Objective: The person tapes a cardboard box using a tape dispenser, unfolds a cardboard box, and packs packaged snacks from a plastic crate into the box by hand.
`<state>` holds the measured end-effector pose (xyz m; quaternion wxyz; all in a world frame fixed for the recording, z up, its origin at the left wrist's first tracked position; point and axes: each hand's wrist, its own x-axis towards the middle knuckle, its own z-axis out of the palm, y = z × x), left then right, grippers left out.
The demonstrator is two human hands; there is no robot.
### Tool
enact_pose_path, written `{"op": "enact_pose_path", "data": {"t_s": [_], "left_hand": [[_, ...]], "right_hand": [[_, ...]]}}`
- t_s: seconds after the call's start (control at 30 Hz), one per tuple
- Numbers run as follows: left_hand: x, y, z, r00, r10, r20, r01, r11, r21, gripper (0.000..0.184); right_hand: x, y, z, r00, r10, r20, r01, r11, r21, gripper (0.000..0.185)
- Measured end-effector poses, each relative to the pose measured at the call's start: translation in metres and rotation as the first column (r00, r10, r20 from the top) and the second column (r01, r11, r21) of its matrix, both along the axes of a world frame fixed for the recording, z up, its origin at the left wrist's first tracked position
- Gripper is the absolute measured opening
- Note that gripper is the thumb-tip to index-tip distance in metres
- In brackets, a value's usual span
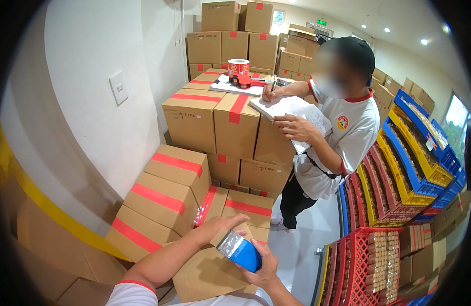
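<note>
In my right hand (263, 265) is a blue hand-held device (247, 256) with a clear, shiny end; its exact kind I cannot make out. My fingers and thumb wrap round its blue body. My left hand (226, 225) is just beyond the shiny end, fingers stretched out over a cardboard box; the device hides part of it. Below both hands is a plain brown cardboard box (207, 278), close to my body. Farther off, taped boxes (248, 206) with red strips stand behind my hands.
A co-worker (342, 122) writes in a notebook (296, 109) beside stacked boxes (189, 120). On the stack are a tape roll (238, 66) and a red tape dispenser (241, 80). Filled crates (355, 270) rise at right; a white wall (98, 46) stands at left.
</note>
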<state>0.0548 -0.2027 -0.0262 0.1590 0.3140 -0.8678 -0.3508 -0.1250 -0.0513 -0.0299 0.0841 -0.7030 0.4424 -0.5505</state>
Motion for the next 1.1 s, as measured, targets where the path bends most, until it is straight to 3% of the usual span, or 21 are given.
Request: {"op": "enact_pose_path", "data": {"t_s": [0.57,0.93,1.1], "left_hand": [[0.000,0.002,0.003,0.998,-0.051,-0.030,0.050,0.998,-0.040,0.044],[-0.001,-0.006,-0.006,0.992,-0.052,0.111,0.047,0.998,0.045,0.046],[0.003,-0.001,-0.007,0.997,-0.077,-0.022,0.077,0.997,-0.007,0.047]], "right_hand": [[-0.001,0.003,-0.002,1.000,-0.002,0.007,0.002,1.000,0.007,0.085],[-0.001,0.002,-0.002,1.000,-0.021,-0.015,0.022,0.999,0.030,0.081],[0.003,0.003,-0.007,0.998,-0.023,0.060,0.024,1.000,-0.016,0.085]]}}
